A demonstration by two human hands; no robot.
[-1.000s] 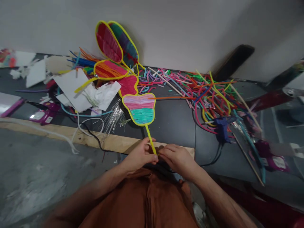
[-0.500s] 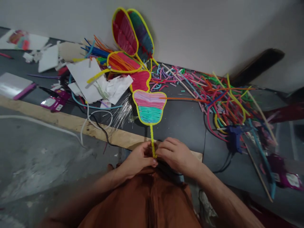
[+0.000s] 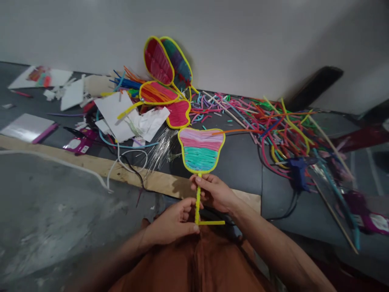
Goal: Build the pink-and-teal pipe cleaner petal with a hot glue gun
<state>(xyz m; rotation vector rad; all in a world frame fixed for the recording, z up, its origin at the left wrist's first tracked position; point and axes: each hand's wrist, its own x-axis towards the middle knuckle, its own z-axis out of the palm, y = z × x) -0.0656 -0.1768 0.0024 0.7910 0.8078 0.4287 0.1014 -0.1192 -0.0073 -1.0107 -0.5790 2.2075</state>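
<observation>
Between my hands is a pipe-cleaner petal [image 3: 202, 152], edged in yellow and filled with lilac, pink and teal bands. Its yellow fuzzy stem [image 3: 198, 198] points down toward me. My left hand [image 3: 174, 219] pinches the stem's lower end, where a short yellow pipe-cleaner end [image 3: 212, 222] sticks out to the right. Just below the petal, my right hand [image 3: 215, 190] grips the upper stem between thumb and fingers. Beyond it, a red petal [image 3: 178, 113], an orange-and-pink petal [image 3: 159, 92] and two upright petals [image 3: 158, 61] lie or lean together by the wall.
Tangled pipe cleaners [image 3: 282, 129] and a blue glue gun [image 3: 298, 174] lie to the right. White paper [image 3: 117, 115], thin wires [image 3: 161, 150] and a white cable [image 3: 118, 158] are on the left. A wooden strip [image 3: 164, 180] runs along the table's front edge.
My right hand has moved up the stem to just under the petal. The petal is nearer and a bent yellow end now shows at the bottom. The view has tilted up.
</observation>
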